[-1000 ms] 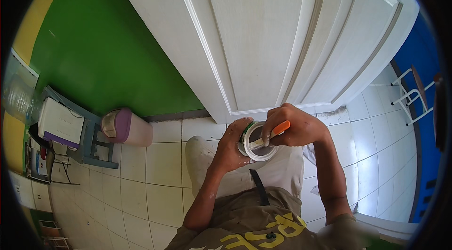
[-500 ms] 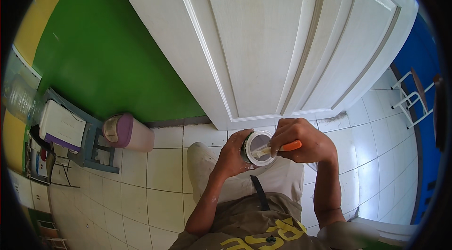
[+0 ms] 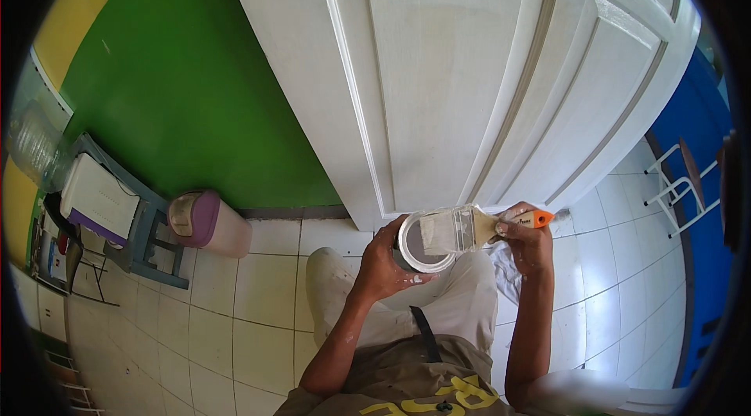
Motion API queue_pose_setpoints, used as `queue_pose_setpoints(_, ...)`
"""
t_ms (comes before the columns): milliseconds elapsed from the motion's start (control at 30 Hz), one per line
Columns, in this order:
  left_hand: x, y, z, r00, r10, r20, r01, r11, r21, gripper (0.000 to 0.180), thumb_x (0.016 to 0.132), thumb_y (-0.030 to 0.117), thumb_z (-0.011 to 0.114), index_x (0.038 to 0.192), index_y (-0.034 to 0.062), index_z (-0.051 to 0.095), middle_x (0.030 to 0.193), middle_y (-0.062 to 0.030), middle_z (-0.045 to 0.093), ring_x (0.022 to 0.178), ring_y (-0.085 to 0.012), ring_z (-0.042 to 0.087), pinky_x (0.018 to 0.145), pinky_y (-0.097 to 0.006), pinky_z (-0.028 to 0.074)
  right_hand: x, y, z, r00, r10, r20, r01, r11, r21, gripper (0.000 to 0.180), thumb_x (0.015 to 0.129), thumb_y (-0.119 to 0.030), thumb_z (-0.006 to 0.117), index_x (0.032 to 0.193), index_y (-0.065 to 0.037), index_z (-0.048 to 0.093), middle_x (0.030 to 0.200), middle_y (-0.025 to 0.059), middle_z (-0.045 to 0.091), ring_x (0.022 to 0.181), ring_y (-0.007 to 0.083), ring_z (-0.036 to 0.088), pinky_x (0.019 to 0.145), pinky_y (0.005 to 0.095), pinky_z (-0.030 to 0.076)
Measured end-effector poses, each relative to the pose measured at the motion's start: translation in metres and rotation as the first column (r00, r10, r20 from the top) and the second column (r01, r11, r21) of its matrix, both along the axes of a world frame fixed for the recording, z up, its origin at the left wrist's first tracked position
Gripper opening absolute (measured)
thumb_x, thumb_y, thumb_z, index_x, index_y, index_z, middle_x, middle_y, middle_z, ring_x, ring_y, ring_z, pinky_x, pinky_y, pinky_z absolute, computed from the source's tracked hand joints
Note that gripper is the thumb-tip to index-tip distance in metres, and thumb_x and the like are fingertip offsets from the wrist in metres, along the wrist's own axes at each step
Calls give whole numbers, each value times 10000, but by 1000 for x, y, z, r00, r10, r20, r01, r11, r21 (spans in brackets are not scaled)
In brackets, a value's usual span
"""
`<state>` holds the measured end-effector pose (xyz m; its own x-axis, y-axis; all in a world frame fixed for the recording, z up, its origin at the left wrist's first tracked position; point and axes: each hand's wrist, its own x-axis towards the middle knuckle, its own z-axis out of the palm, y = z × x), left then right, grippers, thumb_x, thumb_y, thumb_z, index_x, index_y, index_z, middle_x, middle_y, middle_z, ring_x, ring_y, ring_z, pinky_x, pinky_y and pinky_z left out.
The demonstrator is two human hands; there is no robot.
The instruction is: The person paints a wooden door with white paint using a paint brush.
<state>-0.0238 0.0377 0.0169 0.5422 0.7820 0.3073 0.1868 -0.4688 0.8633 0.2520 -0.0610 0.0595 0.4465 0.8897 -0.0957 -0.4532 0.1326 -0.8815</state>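
We see the left hand (image 3: 381, 265) curled round a paint can (image 3: 423, 266), the right hand (image 3: 528, 241) pinching a flat paintbrush (image 3: 458, 230) above it, the panelled door (image 3: 446, 87) beyond them already white (remainder unclear).

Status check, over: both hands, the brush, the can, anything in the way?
Left hand around open can. Right hand gripping orange-handled paintbrush, bristles over the can's mouth. Nothing seen between bristles and can; white door beyond.
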Motion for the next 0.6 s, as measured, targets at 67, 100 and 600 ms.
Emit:
queue_pose_setpoints(67, 1, 3, 6, 1000, -4, -11, 4, 1000, -5, 1115, 541, 296, 1063, 1482, 46, 520, 1357, -159, 665, 1260, -317, 658, 1093, -447, 530, -15, 1, 7, 996, -12, -87, 12, 1000, 7, 276, 779, 100, 757, 1034, 41, 670, 896, 148, 707, 781, 297, 736, 747, 441, 652)
queue_pose_setpoints(100, 2, 3, 10, 999, -13, -32, 13, 1000, -21, 1116, 542, 280, 1067, 1480, 31, 517, 1376, -152, 666, 1271, -295, 661, 1113, -439, 524, -18, -1, 6, 996, -38, -85, 40, 999, 17, 284, 813, 63, 758, 1079, 58, 658, 956, 179, 712, 823, 331, 748, 763, 476, 665)
queue_pose_setpoints(600, 30, 48, 97, 989, -25, 149, 8, 994, 112, 1020, 594, 345, 1048, 1417, 14, 544, 1236, -154, 740, 1150, -297, 733, 988, -407, 595, -35, 42, 57, 968, -146, -206, 221, 883, 413, 400, 931, -30, 713, 1289, 85, 576, 1176, 208, 691, 1061, 318, 735, 906, 469, 642)
